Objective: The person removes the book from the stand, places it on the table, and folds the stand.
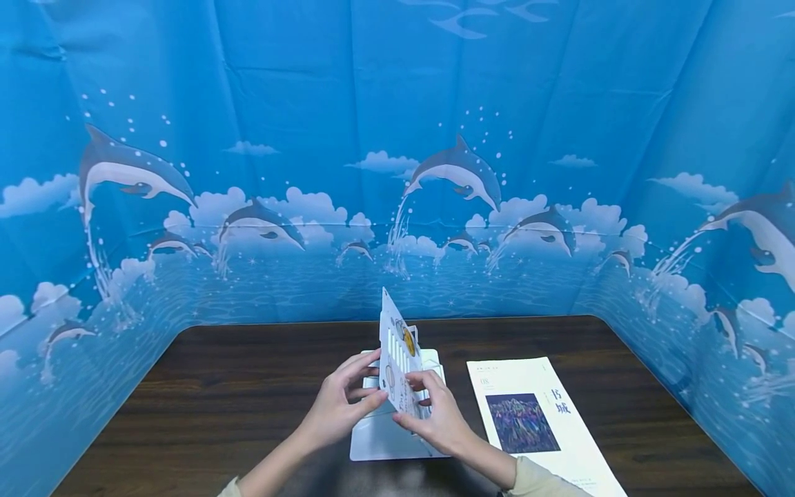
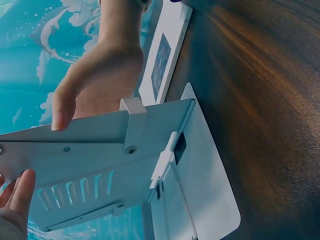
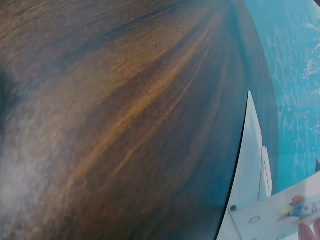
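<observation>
A white book stand [image 1: 404, 359] with a slotted, cartoon-printed panel stands on the table, its panel tilted up from a flat white base [image 1: 391, 438]. My left hand [image 1: 338, 404] holds the panel's left side, fingers at its back and thumb near the lower edge. From the right, my right hand [image 1: 437, 417] grips the panel, thumb at the near edge. In the left wrist view, the panel's back [image 2: 95, 155] shows a metal clip [image 2: 134, 112] and a hinged support [image 2: 165, 160] joined to the base. Most of the right hand's fingers are hidden behind the panel there.
A white book [image 1: 528, 421] with a dark picture on its cover lies flat, right of the stand. The dark wooden table [image 1: 248, 386] meets a blue dolphin-printed curtain [image 1: 298, 172] at the back and sides.
</observation>
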Demonstrator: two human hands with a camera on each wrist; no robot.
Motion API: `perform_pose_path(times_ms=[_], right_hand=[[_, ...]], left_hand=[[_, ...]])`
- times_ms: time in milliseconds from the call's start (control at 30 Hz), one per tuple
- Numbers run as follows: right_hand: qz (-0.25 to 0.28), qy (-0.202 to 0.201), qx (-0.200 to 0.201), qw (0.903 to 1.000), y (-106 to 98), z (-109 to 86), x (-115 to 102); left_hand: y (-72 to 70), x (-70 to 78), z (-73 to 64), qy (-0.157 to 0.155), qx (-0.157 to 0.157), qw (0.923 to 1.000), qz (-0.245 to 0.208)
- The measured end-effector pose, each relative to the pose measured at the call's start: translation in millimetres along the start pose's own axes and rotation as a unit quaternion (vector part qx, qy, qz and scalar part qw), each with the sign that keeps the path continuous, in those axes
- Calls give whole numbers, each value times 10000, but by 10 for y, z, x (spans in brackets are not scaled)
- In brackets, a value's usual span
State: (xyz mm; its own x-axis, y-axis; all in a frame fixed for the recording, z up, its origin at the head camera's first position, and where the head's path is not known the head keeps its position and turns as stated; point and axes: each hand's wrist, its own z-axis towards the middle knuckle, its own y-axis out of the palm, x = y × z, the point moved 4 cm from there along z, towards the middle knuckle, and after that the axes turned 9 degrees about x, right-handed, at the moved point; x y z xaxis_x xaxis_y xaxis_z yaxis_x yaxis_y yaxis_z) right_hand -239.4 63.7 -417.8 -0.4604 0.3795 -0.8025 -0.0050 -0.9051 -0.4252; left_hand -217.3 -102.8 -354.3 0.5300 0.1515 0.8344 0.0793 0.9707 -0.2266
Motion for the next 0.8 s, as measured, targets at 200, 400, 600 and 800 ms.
perform_pose_path(times_ms=[200,400,600,800], right_hand=[[170,-86,-414,9990,-23,-6,38],[124,-98,-646,9978,-16,-27,103],[331,-106,-765,9965,3,-54,144],[311,-42,-821,9961,21,-66,167]], left_hand=[[-41,-24,-37,-156,86,9998,-63],[-93,-58,-62,-413,5,9989,-208],[-166,-90,-97,-589,-1,9974,-427],[-252,-126,-153,-829,83,9949,-564]])
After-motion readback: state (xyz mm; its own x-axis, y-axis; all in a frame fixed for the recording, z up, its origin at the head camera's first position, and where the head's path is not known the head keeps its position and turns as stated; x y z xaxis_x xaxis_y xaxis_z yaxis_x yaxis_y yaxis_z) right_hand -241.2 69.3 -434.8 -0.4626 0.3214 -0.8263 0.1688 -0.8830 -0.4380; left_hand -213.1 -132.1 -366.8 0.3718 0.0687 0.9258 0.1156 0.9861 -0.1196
